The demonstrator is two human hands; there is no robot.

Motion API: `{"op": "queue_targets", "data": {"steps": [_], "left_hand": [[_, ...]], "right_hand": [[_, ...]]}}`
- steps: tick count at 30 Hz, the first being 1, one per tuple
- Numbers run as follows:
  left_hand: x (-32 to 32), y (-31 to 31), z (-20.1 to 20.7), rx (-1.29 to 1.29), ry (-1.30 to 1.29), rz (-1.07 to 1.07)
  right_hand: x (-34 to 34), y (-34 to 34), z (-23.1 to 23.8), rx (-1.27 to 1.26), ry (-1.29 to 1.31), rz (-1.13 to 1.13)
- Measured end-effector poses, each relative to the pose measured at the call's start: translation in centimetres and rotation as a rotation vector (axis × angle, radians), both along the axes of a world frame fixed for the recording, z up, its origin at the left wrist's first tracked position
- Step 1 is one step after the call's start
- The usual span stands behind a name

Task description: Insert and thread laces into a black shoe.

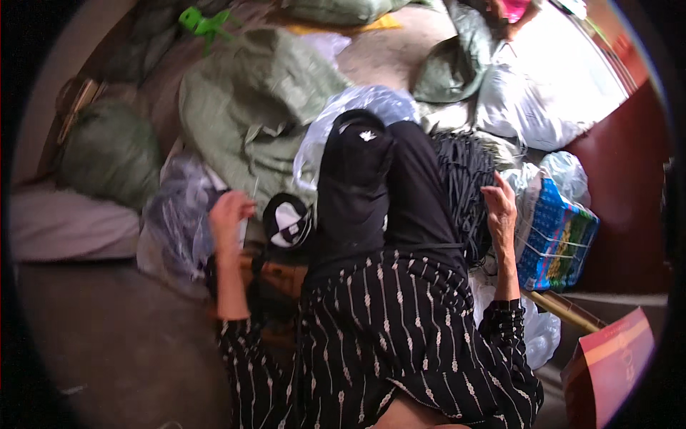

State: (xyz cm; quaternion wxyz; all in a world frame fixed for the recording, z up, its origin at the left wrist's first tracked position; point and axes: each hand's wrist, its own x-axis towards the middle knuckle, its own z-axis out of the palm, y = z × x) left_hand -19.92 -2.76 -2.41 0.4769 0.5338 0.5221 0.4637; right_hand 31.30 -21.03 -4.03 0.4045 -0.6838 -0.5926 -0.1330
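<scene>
A black cap [357, 154] with a small white emblem lies over my left knee. On the left, my left hand [230, 211] hovers beside a crumpled grey plastic bag [179, 207], its fingers loosely bent and apart, with nothing visible in them. Between that hand and my thigh, a second black cap [289, 222] lies with its white lining showing. My right hand [500, 204] is at the edge of a thick bundle of black cords [464, 179] beside my right thigh. Its fingers are parted and slightly bent, and I see nothing held; whether they touch the cords is unclear.
A large green woven sack [250, 107] spreads ahead, next to a clear plastic bag [389, 104]. A stuffed green sack [111, 154] sits at left. On the right are a blue printed package [557, 236], a white sack [525, 107] and a red box [611, 365].
</scene>
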Motion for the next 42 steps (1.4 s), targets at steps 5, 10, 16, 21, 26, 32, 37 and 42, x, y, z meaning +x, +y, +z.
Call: {"op": "queue_targets", "data": {"steps": [5, 10, 16, 21, 26, 32, 37, 42], "left_hand": [[10.7, -2.8, 1.2, 0.128, 0.16, -0.195], [15.8, -4.4, 1.3, 0.471, 0.223, -0.236], [18.1, -4.4, 0.3, 0.518, 0.355, -0.327], [17.8, -4.4, -0.2, 0.387, 0.285, -0.313], [17.1, -4.2, -0.3, 0.491, 0.271, -0.32], [17.5, -4.2, -0.4, 0.515, 0.333, -0.302], [17.2, -4.0, -0.4, 0.462, 0.332, -0.307], [14.6, -2.8, 0.5, 0.032, -0.192, -0.582]], "right_hand": [[-10.7, 4.1, 3.8, -0.348, 0.43, 0.413], [-15.2, 6.3, 2.8, -0.429, 0.713, 0.467], [-15.2, 7.6, 1.4, -0.43, 0.67, 0.344], [-15.9, 7.9, 1.0, -0.448, 0.465, 0.236], [-15.7, 8.6, 1.3, -0.566, 0.426, 0.226], [-16.4, 9.8, 2.8, -0.542, -0.086, 0.206], [-16.7, 11.4, 3.5, -0.583, -0.288, 0.308], [-14.4, 12.0, 2.8, -0.6, 0.13, 0.44]]}}
